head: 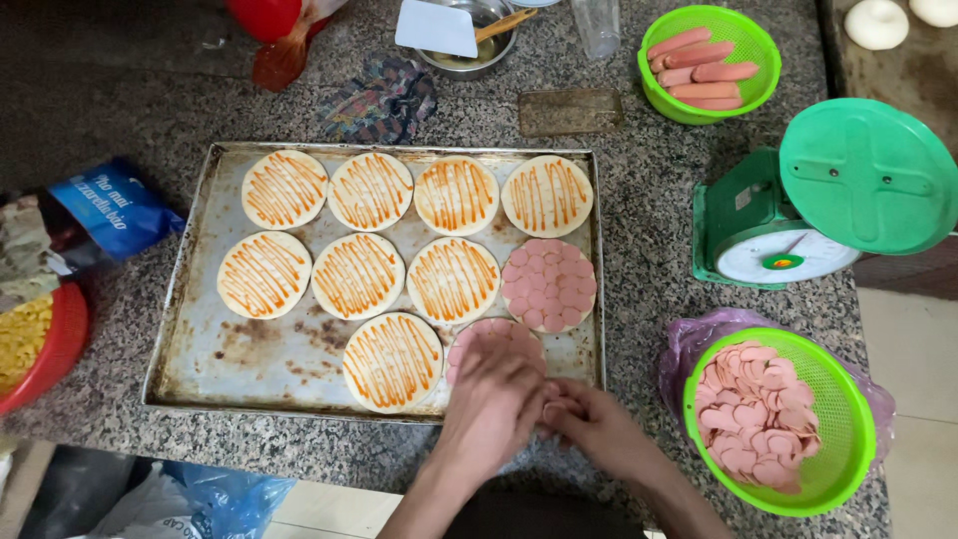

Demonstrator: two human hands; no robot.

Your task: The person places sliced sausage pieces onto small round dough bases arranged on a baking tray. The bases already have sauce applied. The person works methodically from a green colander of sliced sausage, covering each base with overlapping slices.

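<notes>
We count ten round dough bases on the worn rectangular metal baking tray (239, 349), set in three rows. Eight are striped with orange sauce only, for example the sauced base (392, 361) in the near row. One, the fully covered base (549, 284) at the right end of the middle row, is tiled all over with pink sausage slices. The tenth, the partly hidden base (489, 334) in the near row, also carries pink slices.

Our left hand (494, 394) lies palm down over this tenth base, fingers bent and touching its topping, and it blocks most of the base from view. Our right hand (599, 424) sits just beside it at the tray's near edge, fingertips pinched on what appears to be a few sausage slices (552, 409); the grip itself is partly hidden by the left hand.

To the right, a green plastic colander (848, 419) holds a heap of cut slices. Beyond it stands one green kitchen scale (828, 200). A second green bowl (743, 40) holds about six whole sausages. A red bowl (60, 344) of yellow shreds and a blue packet (115, 205) lie at left.
</notes>
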